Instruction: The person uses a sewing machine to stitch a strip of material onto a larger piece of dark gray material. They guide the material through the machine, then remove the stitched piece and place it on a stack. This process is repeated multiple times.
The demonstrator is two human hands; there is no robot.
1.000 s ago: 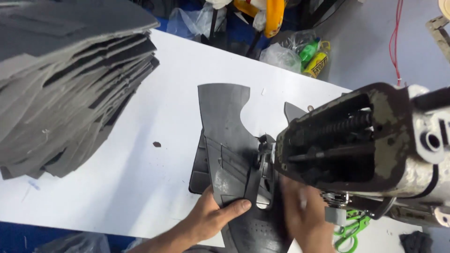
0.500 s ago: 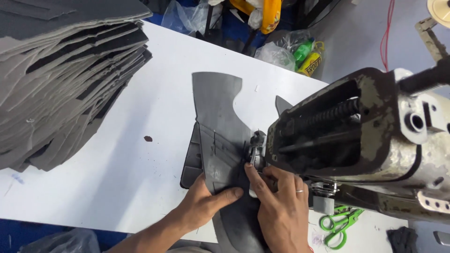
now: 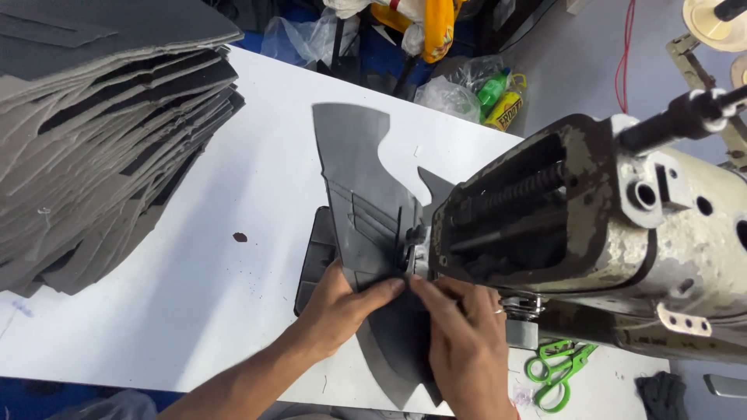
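Dark grey cut panel [image 3: 359, 194] lying flat near the white table's [image 3: 233, 311] near edge, fed under a worn sewing machine [image 3: 607, 233]. Left hand [image 3: 342, 307] and right hand [image 3: 463, 346] pressing it flat, fingertips pinching its seam beside the needle. Stacked grey pieces [image 3: 101, 132] at the far left corner; green scissors [image 3: 556, 373] near right.

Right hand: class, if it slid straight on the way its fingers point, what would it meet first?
Most likely the presser foot of the sewing machine: the right hand points up-left along the grey piece toward it, though depth is unclear.
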